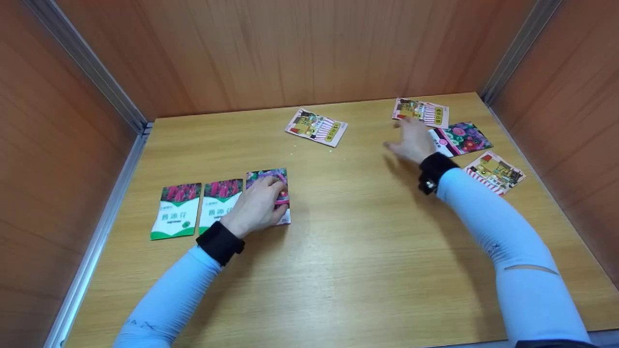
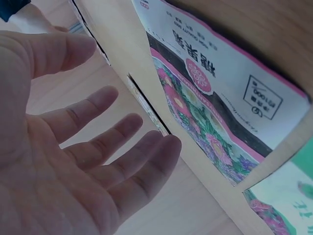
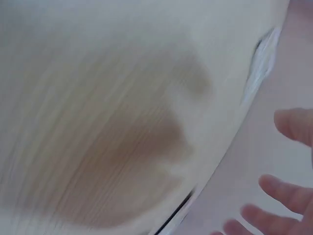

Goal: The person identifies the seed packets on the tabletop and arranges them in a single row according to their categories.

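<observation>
Left-hand grip (image 1: 256, 205): fingers spread and slightly bent, positioned over a purple floral packet (image 1: 263, 175). Contact with the packet cannot be determined. Right-hand grip (image 1: 413, 140): thumb and fingers spread, above the tabletop (image 1: 348, 251) toward its rear right corner.

The purple floral packet lies flat, inboard of the left edge and about midway between the front and rear edges. It ends a row with two white-and-green packets: the outer packet (image 1: 176, 211), nearest the left edge, and the inner packet (image 1: 220, 193), partly covered by the left hand.

One pink-striped packet (image 1: 316, 127) lies askew near the middle of the rear edge, with small pale specks (image 1: 330, 151) just in front of it. A second striped packet (image 1: 430, 112) lies at the rear right corner, partly covered by the right hand. In front of it, along the right edge, lie another floral packet (image 1: 464, 137) and a third striped packet (image 1: 498, 169).

The surface has a light yellow-brown wood grain and carries arm shadows. Brown wood-grain panels (image 1: 309, 53) enclose the left, rear and right edges; grey metal profiles (image 1: 87, 53) run up both rear corners. Black wristbands (image 1: 220, 242) fit over pale blue sleeves (image 1: 169, 295).
</observation>
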Motion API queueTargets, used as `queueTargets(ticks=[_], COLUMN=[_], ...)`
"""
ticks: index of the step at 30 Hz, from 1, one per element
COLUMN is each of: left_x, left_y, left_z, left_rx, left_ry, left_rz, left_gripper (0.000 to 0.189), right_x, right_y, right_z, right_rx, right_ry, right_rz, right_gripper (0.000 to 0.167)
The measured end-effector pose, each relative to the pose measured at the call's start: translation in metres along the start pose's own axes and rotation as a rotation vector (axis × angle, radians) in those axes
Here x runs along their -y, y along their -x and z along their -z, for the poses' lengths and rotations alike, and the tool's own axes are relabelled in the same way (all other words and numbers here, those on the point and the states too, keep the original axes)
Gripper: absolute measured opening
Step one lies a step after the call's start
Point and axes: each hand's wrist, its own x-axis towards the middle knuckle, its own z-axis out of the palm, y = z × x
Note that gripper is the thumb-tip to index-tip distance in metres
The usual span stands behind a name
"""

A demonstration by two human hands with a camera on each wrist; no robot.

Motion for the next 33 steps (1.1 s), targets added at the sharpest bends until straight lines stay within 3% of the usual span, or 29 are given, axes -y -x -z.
queueTargets(ticks=[3,6,10,13,18,21,25,28,33], left_x=[-0.001,-0.001,-0.002,-0.003,-0.003,-0.003,-0.002,-0.003,-0.008], left_y=[-0.001,-0.003,-0.004,-0.006,-0.008,-0.007,-0.006,-0.006,-0.007], left_z=[0.0,0.0,-0.001,-0.002,-0.004,-0.005,-0.006,-0.006,-0.004], left_rx=[-0.003,0.007,0.025,0.035,0.055,0.054,0.02,0.004,0.014], left_ry=[0.002,0.003,0.003,0.012,0.015,0.015,0.001,-0.011,-0.015], left_rz=[-0.004,-0.002,0.009,0.014,0.001,-0.005,-0.019,-0.031,-0.038], left_gripper=[0.042,0.043,0.043,0.042,0.041,0.041,0.04,0.039,0.039], right_x=[-0.038,-0.066,-0.085,-0.088,-0.087,-0.085,-0.084,-0.083,-0.082], right_y=[-0.003,0.0,0.006,0.008,0.01,0.012,0.015,0.016,0.017], right_z=[0.008,0.009,0.004,0.001,0.002,0.003,0.004,0.004,0.004], right_rx=[-0.001,0.067,0.178,0.214,0.2,0.161,0.043,-0.012,-0.009], right_ry=[0.068,0.092,0.093,0.093,0.081,0.064,0.077,0.092,0.07], right_rz=[-0.151,-0.29,-0.377,-0.384,-0.378,-0.376,-0.346,-0.338,-0.394], right_gripper=[0.089,0.098,0.099,0.096,0.083,0.073,0.058,0.056,0.058])
